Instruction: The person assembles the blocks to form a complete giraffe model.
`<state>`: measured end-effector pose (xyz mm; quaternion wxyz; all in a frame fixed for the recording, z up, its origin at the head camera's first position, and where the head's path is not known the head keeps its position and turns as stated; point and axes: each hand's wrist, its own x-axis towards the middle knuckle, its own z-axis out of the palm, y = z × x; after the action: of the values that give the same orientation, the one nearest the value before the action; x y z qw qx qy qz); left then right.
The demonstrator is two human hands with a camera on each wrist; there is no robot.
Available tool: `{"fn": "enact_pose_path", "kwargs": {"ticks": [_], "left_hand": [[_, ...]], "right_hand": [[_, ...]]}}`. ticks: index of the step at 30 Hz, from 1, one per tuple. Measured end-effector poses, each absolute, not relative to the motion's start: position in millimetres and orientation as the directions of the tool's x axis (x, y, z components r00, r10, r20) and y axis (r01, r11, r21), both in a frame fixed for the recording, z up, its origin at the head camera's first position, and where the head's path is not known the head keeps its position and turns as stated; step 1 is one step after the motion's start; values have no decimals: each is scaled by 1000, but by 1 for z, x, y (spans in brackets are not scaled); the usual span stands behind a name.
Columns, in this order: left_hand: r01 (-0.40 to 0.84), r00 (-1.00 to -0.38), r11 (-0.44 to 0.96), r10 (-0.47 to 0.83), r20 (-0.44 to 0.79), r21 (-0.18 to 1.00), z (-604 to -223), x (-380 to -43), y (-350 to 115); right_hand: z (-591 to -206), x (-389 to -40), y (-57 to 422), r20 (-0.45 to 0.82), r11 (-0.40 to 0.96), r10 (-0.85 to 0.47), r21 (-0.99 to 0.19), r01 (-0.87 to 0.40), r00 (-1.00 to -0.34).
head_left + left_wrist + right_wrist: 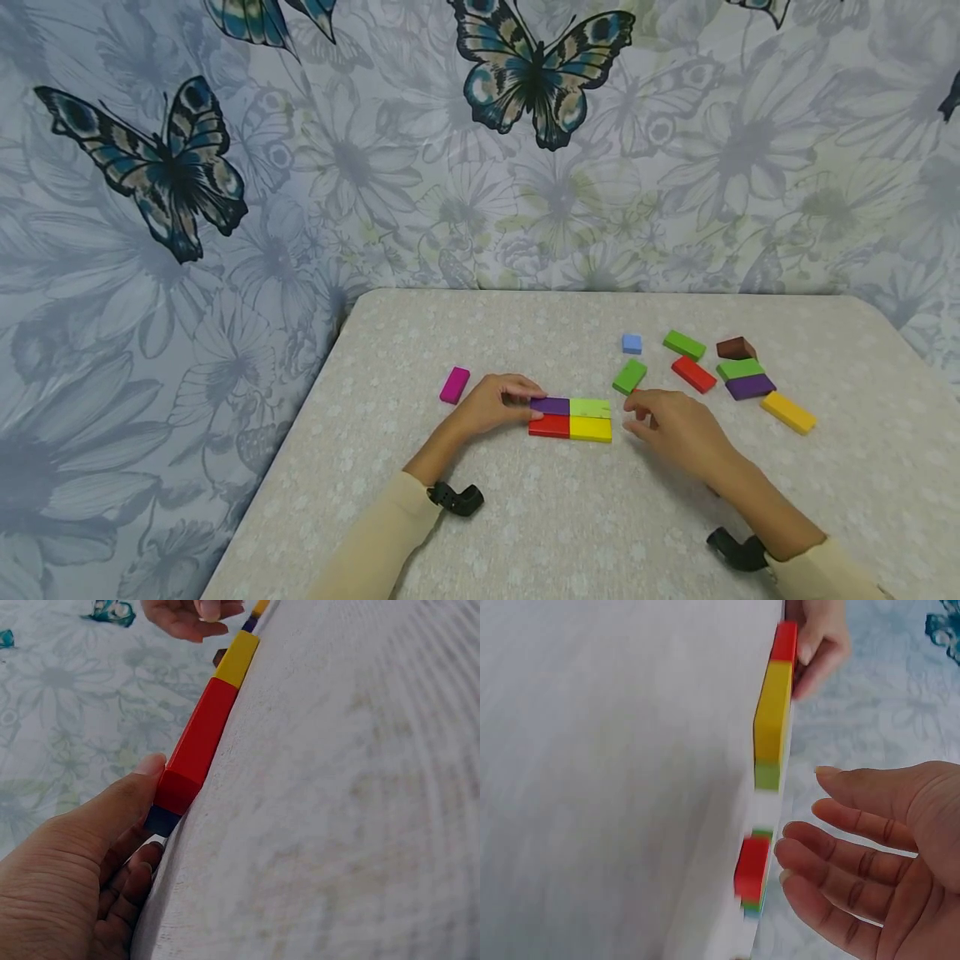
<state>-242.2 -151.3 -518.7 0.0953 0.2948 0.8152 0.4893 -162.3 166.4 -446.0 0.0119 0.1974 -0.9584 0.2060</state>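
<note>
In the head view, four flat blocks lie together as a rectangle: a purple block [550, 406] and a lime-green block [589, 408] behind, a red block [549, 427] and a yellow block [590, 429] in front. My left hand [491, 406] pinches the purple block at its left end, its thumb also against the red block [196, 742] in the left wrist view. To the right of the rectangle hovers my right hand [678, 429], its fingers loosely bent around nothing. The right wrist view shows this right hand [877, 855] apart from the blocks.
A magenta block [454, 385] lies left of the left hand. Beyond the right hand are a small blue block [632, 343], green blocks [629, 377], another red block [693, 374], a brown block [736, 348], another purple block [750, 386] and another yellow block [788, 412].
</note>
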Motion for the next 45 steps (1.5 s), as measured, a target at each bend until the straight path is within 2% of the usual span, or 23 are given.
{"fn": "enact_pose_path", "kwargs": {"ticks": [13, 23, 25, 30, 32, 35, 42, 45], "left_hand": [[413, -798, 354, 584, 147, 839, -515, -243, -151], [378, -815, 352, 565, 127, 856, -517, -242, -150], [371, -816, 353, 565, 121, 859, -517, -241, -149], [366, -802, 331, 586, 114, 870, -502, -233, -148], [368, -798, 319, 590, 121, 873, -494, -228, -147], [368, -799, 318, 589, 122, 874, -487, -223, -147], [363, -808, 328, 577, 119, 872, -488, -223, -148], [368, -805, 323, 581, 124, 872, -487, -223, -147]], "right_hand": [[-441, -149, 234, 75, 890, -224, -391, -235, -972], [-443, -150, 291, 167, 922, -159, -329, -207, -973], [-444, -151, 300, 136, 933, -149, -309, -185, -979], [-450, -156, 320, -79, 956, -130, -273, -104, -988], [-453, -157, 325, -128, 957, -126, -275, -87, -984], [-457, -156, 326, -122, 954, -142, -280, -103, -982], [-458, -157, 326, -16, 926, -227, -313, -211, -974], [-459, -158, 328, -17, 918, -226, -337, -208, -974]]}}
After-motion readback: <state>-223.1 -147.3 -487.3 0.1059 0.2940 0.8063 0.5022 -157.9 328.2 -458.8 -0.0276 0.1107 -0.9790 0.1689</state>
